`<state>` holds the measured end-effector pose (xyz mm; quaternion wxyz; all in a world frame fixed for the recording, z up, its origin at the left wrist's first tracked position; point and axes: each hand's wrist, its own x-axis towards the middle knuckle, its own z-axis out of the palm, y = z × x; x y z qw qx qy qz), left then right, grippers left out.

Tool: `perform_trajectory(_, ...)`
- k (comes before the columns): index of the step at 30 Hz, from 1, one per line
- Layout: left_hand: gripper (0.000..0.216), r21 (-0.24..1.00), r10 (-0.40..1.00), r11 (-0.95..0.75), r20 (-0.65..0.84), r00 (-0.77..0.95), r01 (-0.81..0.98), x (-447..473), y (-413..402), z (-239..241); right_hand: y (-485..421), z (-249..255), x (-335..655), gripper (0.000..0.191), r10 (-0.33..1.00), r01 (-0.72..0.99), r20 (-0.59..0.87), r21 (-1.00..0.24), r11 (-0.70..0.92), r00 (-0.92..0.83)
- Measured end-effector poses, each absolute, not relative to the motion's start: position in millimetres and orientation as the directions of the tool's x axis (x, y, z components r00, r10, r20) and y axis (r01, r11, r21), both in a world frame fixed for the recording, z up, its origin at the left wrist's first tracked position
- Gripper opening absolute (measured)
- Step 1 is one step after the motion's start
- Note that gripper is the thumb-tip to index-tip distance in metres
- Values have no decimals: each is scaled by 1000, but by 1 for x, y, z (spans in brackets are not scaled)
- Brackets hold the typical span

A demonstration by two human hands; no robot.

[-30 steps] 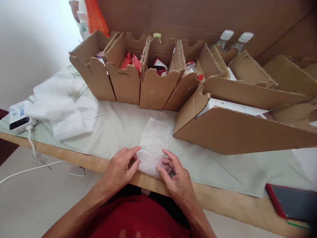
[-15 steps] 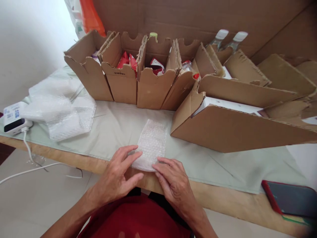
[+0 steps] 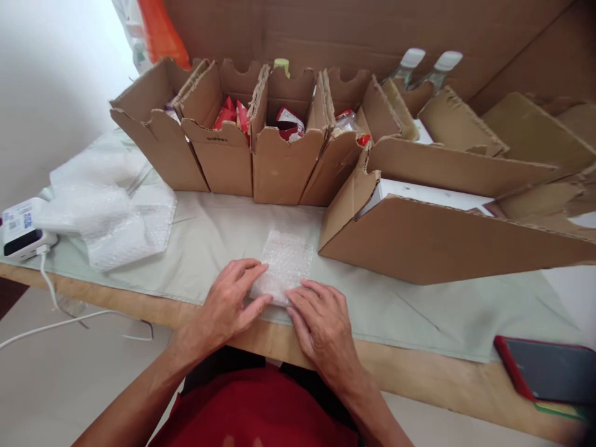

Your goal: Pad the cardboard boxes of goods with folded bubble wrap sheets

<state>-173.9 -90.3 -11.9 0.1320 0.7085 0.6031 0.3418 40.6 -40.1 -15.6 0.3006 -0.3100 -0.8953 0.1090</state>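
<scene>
A small piece of bubble wrap lies on the pale green cloth near the table's front edge. My left hand rests on its near left corner with fingers stretched and pressing down. On the near right edge, my right hand lies flat on the wrap, fingers extended. The near end of the wrap looks rolled or folded under both sets of fingertips.
A row of open cardboard bins with red packets stands behind. A long cardboard box lies at right. A heap of bubble wrap and a white device with cable sit left. A red-cased phone lies at the front right.
The visible bubble wrap has grown shorter as both hands moved forward, rolling its near end away from me. The hands went from pinching the edge to pressing flat.
</scene>
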Motion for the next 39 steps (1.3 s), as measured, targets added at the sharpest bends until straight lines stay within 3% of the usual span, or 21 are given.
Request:
perform_trajectory(5, 41, 695, 961, -259, 252, 111, 671, -175, -107, -6, -41, -15, 49, 21, 724, 452, 391, -587, 672, -568)
perform_trajectory(7, 36, 695, 974, -187, 223, 39, 694, -173, -98, -11, -44, -13, 51, 23, 725, 488, 414, -544, 682, -550)
perform_trajectory(11, 33, 633, 959, -126, 275, -69, 763, -171, -70, -21, -42, -8, 41, 28, 640, 544, 439, -337, 768, -631)
perform_trajectory(15, 36, 773, 927, -20, 253, -278, 635, -171, -73, -16, -28, -12, 27, 24, 627, 556, 420, -293, 778, -656)
perform_trajectory(18, 38, 932, 893, 111, 59, -447, 345, -166, -98, -9, -21, -17, 27, 19, 705, 540, 478, -453, 709, -524)
perform_trajectory(20, 41, 975, 894, 192, -128, -429, 109, -157, -112, -7, -24, -18, 31, 18, 801, 496, 443, -630, 597, -402)
perform_trajectory(22, 48, 972, 913, 227, -235, -333, -65, -145, -117, -6, -32, -17, 35, 16, 895, 419, 306, -802, 426, -326)
perform_trajectory(24, 51, 968, 940, 207, -237, -244, -142, -134, -114, -5, -40, -15, 38, 16, 924, 333, 125, -908, 253, -360)
perform_trajectory(26, 42, 978, 965, 158, -182, -191, -134, -126, -108, -1, -47, -13, 43, 17, 905, 283, 21, -946, 156, -425)
perform_trajectory(28, 32, 990, 977, 129, -136, -164, -50, -123, -103, 4, -49, -11, 52, 19, 908, 263, 46, -950, 169, -417)
perform_trajectory(31, 28, 982, 989, 105, -86, -121, 158, -124, -100, 13, -47, -3, 72, 52, 903, 260, 115, -936, 238, -413)
perform_trajectory(34, 29, 952, 998, 21, -37, 46, 305, -122, -98, 20, -43, 15, 87, 82, 815, 320, 43, -907, 274, -578)
perform_trajectory(36, 29, 939, 993, -24, -18, 118, 344, -118, -97, 22, -40, 29, 91, 71, 749, 352, 46, -862, 364, -661)
perform_trajectory(39, 25, 925, 994, -11, -32, 107, 379, -112, -95, 18, -35, 44, 94, 35, 727, 370, 110, -803, 467, -678)
